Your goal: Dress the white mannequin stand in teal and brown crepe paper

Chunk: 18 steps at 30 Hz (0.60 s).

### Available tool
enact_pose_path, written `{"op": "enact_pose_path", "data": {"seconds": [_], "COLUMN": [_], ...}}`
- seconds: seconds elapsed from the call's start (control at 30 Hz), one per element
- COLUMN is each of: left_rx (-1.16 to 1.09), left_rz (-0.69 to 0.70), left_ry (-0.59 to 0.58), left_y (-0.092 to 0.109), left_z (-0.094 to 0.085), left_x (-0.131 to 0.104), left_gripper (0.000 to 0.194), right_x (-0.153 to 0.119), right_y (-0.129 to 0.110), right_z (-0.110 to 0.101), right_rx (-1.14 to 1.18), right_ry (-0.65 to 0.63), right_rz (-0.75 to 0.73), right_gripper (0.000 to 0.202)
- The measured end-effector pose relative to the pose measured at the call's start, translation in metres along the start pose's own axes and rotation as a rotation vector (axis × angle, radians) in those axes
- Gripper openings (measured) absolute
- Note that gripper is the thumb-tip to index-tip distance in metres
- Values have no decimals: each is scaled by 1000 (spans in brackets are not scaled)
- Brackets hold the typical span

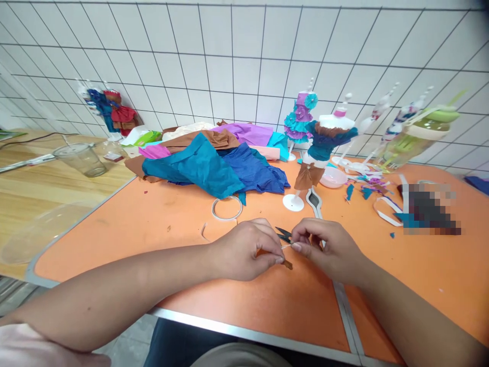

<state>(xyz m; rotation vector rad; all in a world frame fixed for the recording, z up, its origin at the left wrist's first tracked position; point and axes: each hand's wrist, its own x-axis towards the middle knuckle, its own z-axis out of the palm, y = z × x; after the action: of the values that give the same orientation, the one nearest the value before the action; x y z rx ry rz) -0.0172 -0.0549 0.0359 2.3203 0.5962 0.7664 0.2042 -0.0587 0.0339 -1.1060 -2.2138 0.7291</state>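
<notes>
My left hand [248,250] is closed, pinching a small folded piece of brown crepe paper [288,265] between thumb and fingertips. Close beside it, my right hand [326,244] is closed too, its thumb and finger pressed on a thin pale strip [286,246] that runs between the hands. Dark scissor blades [283,234] show just behind the right fingertips. Their handles are hidden by that hand, so I cannot tell whether it holds them or they lie on the table. A roll of white wire or tape [226,208] lies beyond my left hand.
Crumpled crepe paper [194,163] is heaped at the back of the orange table [244,311]. Small dress forms in paper clothes [324,145] stand behind my right hand, near a pink bowl [333,177], paper scraps [367,192] and a green-lidded bottle [420,135]. A plastic cup [82,159] is at left.
</notes>
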Motion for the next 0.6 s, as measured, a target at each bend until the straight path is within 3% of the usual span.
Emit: {"op": "enact_pose_path", "data": {"seconds": [0.1,0.2,0.3,0.47,0.6], "left_rx": [21,25,15,-58,-229], "left_rz": [-27,-26,-33,-232,-253], "left_ry": [-28,-49,-30,46,18], "left_y": [-2,-2,-2,-2,-3], "left_z": [1,0,1,6,10], "left_x": [0,0,0,-1,1], "left_gripper": [17,17,17,10,10], "right_x": [3,3,2,1,2], "right_y": [6,7,4,0,-3], "right_z": [-4,-7,-6,10,22], "right_rx": [40,-38,-81,-87,-154], "right_ry": [94,284,373,389,335], "right_rz": [172,149,133,127,46], "right_gripper": [8,11,13,11,11]}}
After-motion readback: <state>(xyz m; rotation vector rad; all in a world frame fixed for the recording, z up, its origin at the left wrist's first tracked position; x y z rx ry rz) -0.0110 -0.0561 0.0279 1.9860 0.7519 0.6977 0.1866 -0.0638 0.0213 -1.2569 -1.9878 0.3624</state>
